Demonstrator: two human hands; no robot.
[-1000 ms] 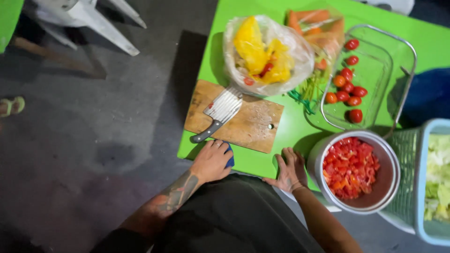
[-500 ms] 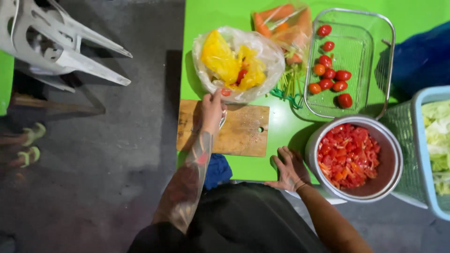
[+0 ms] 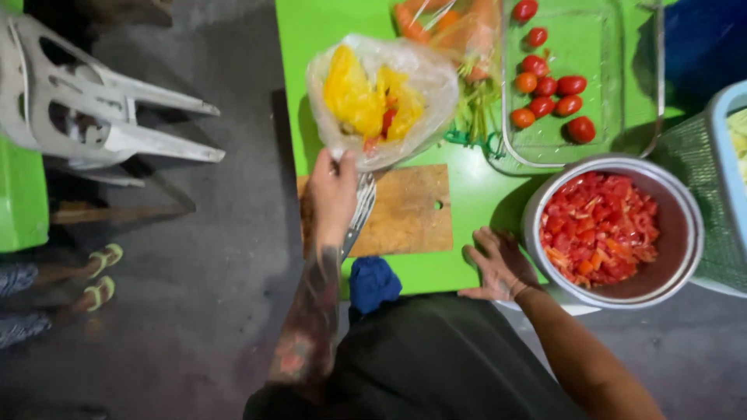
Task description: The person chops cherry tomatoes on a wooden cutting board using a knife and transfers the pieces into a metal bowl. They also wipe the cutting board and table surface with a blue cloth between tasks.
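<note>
Crinkled clear plastic bag pinched by left hand, wooden board

Green table with board, bowl, dish

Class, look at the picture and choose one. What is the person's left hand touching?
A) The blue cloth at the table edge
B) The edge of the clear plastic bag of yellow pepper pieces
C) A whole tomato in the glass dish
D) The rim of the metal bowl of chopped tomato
B: the left hand reaches over the wooden cutting board and its fingers pinch the near edge of the plastic bag holding yellow pepper pieces.
</note>
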